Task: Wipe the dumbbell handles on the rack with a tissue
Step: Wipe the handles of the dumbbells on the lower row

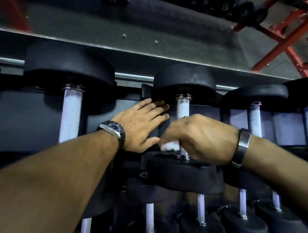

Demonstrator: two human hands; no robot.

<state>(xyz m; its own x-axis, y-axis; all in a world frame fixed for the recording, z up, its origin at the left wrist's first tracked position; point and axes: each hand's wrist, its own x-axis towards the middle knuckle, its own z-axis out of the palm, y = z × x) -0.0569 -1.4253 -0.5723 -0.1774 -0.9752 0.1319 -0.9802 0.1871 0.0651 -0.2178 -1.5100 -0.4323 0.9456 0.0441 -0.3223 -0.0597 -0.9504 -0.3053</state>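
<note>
Head view: the right hand (199, 138) is curled round the tissue (169, 145), pinching it onto the low end of the middle dumbbell handle (183, 108). That handle runs up and away from the hand toward the rear head, so the wipe looks set to travel upward. Left hand (141, 124) lies flat, fingers straight, against the rack (100, 134) just beside.

**Tissue on the middle dumbbell's handle**

A crumpled white tissue (169, 145) sits bunched against the lower end of a knurled silver metal handle (183, 108), close to the near black rubber head (182, 174). This black round-headed dumbbell lies front to back on the dark rack (28, 113), its far head (183, 78) by the rear rail. Similar dumbbells lie alongside, with more on the tier below.
</note>
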